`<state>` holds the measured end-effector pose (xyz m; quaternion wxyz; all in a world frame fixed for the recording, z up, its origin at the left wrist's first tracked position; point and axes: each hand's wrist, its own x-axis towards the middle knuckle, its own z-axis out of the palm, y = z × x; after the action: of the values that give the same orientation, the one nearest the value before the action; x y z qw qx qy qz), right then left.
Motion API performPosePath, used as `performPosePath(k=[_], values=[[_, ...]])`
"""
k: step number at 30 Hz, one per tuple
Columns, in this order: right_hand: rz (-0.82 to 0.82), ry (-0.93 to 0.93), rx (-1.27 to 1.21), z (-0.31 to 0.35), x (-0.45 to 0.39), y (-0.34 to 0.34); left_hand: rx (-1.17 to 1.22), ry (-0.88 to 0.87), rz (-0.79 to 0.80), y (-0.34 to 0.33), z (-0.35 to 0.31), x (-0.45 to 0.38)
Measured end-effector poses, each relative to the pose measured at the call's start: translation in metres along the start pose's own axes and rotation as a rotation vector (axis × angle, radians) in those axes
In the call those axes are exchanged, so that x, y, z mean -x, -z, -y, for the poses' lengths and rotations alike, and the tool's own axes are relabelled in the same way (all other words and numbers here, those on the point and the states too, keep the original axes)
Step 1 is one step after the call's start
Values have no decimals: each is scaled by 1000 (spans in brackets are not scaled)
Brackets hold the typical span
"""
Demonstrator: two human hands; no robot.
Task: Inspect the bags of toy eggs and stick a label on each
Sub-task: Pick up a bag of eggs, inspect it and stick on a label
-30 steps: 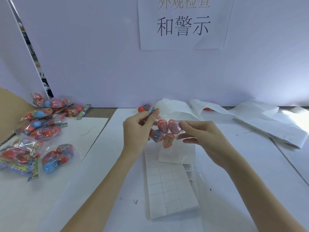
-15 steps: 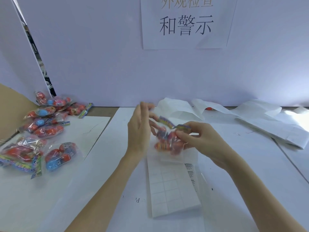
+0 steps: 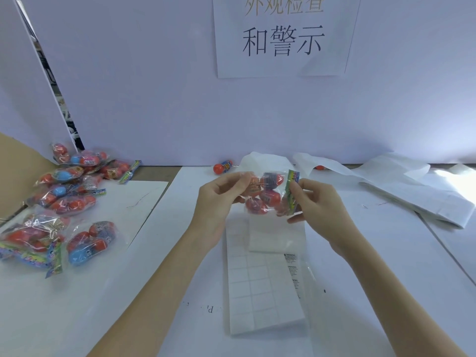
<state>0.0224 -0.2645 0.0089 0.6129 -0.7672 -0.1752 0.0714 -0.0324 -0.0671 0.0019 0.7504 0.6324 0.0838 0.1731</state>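
A clear bag of red toy eggs (image 3: 265, 197) hangs in the air above the table's middle. My left hand (image 3: 219, 199) pinches its left end. My right hand (image 3: 314, 202) grips its right end at the colourful header card (image 3: 292, 191). Under the bag lies a white label sheet (image 3: 262, 287) with a grid of blank cells and a column of printed warning labels along its right side. A pile of more egg bags (image 3: 59, 202) lies at the left of the table.
One loose red egg (image 3: 222, 166) lies by the back wall, and another (image 3: 320, 167) peeks from under crumpled white backing sheets (image 3: 412, 186) at the right. A brown cardboard flap (image 3: 18, 171) rises at far left. A paper sign (image 3: 283, 34) hangs on the wall.
The bag has been turned over between the hands: its header card, held by the left hand a second ago, is now at the right hand, and the bag is stretched level.
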Motion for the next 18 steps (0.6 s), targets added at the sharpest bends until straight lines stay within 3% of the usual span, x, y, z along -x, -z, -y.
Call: performPosePath(k=[5, 8, 14, 18], values=[[126, 91, 81, 4, 3, -4, 113, 30, -49, 4, -1, -3], [56, 108, 3, 5, 4, -7, 26, -11, -11, 3, -1, -3], [24, 1, -206, 2, -1, 6, -22, -44, 147, 8, -8, -1], [38, -77, -299, 5, -2, 9, -81, -162, 93, 1, -3, 0]])
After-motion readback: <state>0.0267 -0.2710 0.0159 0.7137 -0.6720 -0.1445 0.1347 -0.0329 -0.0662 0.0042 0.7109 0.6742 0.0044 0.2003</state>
